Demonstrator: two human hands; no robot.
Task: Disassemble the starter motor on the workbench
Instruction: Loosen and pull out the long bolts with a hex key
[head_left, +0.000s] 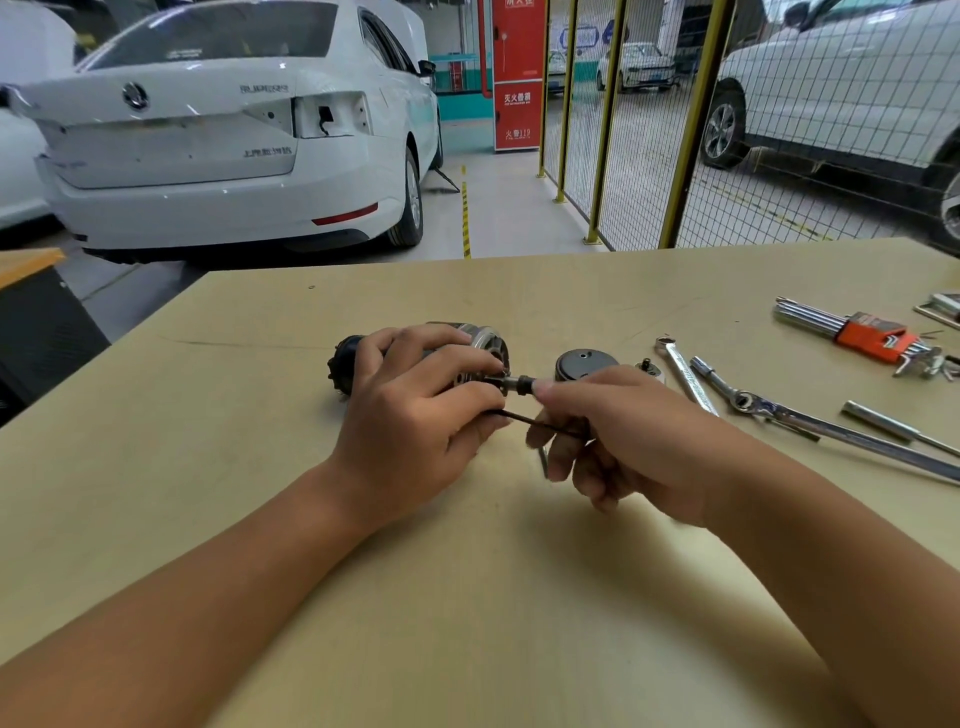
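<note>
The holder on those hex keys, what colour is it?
Orange, on the hex key set; the head view shows it.

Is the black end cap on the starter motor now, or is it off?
Off. The black end cap lies on the workbench, right of the starter motor and apart from it.

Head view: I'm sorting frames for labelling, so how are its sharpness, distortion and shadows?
Head view: wide-angle bending curves the workbench far edge and fence posts; the left hand on the starter motor is fairly sharp, the right hand slightly soft at its lower fingers; soft shadows lie under both forearms; mild glare on the wrenches.
</note>
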